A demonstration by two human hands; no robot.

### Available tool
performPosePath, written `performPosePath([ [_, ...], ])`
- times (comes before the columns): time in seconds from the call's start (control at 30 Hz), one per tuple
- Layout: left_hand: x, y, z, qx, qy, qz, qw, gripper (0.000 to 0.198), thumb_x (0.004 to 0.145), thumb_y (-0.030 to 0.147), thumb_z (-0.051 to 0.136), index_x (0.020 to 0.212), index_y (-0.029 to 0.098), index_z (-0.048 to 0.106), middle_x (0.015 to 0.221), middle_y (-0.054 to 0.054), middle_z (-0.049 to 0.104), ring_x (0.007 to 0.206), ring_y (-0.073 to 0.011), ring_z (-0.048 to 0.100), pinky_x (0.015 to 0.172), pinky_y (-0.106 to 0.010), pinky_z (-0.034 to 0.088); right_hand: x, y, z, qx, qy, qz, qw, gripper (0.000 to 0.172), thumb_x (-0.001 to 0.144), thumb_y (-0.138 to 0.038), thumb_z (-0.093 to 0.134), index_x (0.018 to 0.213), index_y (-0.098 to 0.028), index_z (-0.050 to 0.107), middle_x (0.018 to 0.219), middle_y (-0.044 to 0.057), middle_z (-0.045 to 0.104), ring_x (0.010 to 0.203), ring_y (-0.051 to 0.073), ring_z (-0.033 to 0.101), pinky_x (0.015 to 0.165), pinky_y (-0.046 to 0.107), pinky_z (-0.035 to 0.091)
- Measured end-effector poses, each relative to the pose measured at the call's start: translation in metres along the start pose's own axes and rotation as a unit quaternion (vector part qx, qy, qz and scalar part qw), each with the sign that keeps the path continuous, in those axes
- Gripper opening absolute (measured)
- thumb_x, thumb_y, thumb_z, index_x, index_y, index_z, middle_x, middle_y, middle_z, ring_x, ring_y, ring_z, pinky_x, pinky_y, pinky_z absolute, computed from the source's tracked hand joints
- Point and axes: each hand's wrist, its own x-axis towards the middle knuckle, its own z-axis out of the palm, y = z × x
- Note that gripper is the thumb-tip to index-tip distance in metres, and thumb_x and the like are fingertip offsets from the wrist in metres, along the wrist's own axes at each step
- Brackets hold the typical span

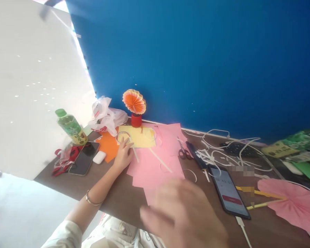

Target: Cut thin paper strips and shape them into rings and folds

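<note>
My left hand [124,155] rests over the yellow paper, its fingers bent on the edge of a ring that looks like a roll of tape [123,133]. A narrow white strip [135,155] lies beside those fingers. Sheets of yellow paper [141,137] and pink paper [167,151] overlap under and around the hand. My right hand [183,213] is large and smeared by motion in the lower middle, above the near pink paper. Whether its fingers hold anything is not visible.
Scissors [184,151], a lit phone [229,193] and tangled white cables and strips [222,155] lie to the right. A pink paper fan [297,203] sits far right. Leftward are a green bottle [71,127], dark phone [84,158] and white case [99,157]. An orange fan [134,102] stands behind.
</note>
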Motion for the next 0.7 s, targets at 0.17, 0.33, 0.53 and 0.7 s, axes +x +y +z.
performPosePath([
  [0.17, 0.003, -0.002, -0.006, -0.006, -0.038, 0.021, 0.999, 0.03, 0.08, 0.018, 0.043, 0.104, 0.015, 0.06, 0.122, -0.012, 0.052, 0.125, -0.0238, 0.039, 0.101, -0.036, 0.037, 0.054, 0.074, 0.026, -0.112, -0.055, 0.054, 0.991, 0.028, 0.086, -0.028, 0.037, 0.102, -0.023, 0.059, 0.099, 0.006, 0.063, 0.088, 0.019, 0.058, 0.075, 0.032, 0.044],
  [0.33, 0.006, 0.001, -0.012, 0.016, -0.046, -0.008, 0.999, 0.028, 0.08, 0.026, 0.046, 0.102, 0.016, 0.06, 0.114, -0.012, 0.055, 0.11, -0.0247, 0.051, 0.093, -0.037, 0.041, 0.024, 0.154, 0.042, -0.282, -0.061, 0.253, 0.923, 0.021, 0.08, -0.032, 0.045, 0.086, -0.015, 0.055, 0.089, 0.012, 0.059, 0.085, 0.025, 0.056, 0.074, 0.036, 0.041],
  [0.53, 0.007, 0.005, -0.008, 0.069, -0.031, -0.113, 0.991, 0.036, 0.075, 0.05, 0.053, 0.081, 0.016, 0.062, 0.118, -0.014, 0.049, 0.115, -0.0329, 0.039, 0.092, -0.048, 0.035, -0.001, 0.186, 0.069, -0.244, 0.022, 0.27, 0.931, 0.024, 0.079, -0.04, 0.047, 0.087, -0.018, 0.05, 0.104, 0.012, 0.052, 0.1, 0.028, 0.049, 0.085, 0.04, 0.036],
  [0.7, 0.005, 0.008, -0.001, 0.038, -0.066, -0.139, 0.987, 0.028, 0.076, 0.044, 0.053, 0.077, 0.017, 0.063, 0.13, -0.014, 0.039, 0.125, -0.0341, 0.025, 0.094, -0.051, 0.03, -0.001, 0.2, 0.081, -0.187, 0.053, 0.243, 0.95, 0.012, 0.079, -0.031, 0.045, 0.076, -0.02, 0.051, 0.099, 0.009, 0.054, 0.101, 0.025, 0.049, 0.086, 0.04, 0.035],
])
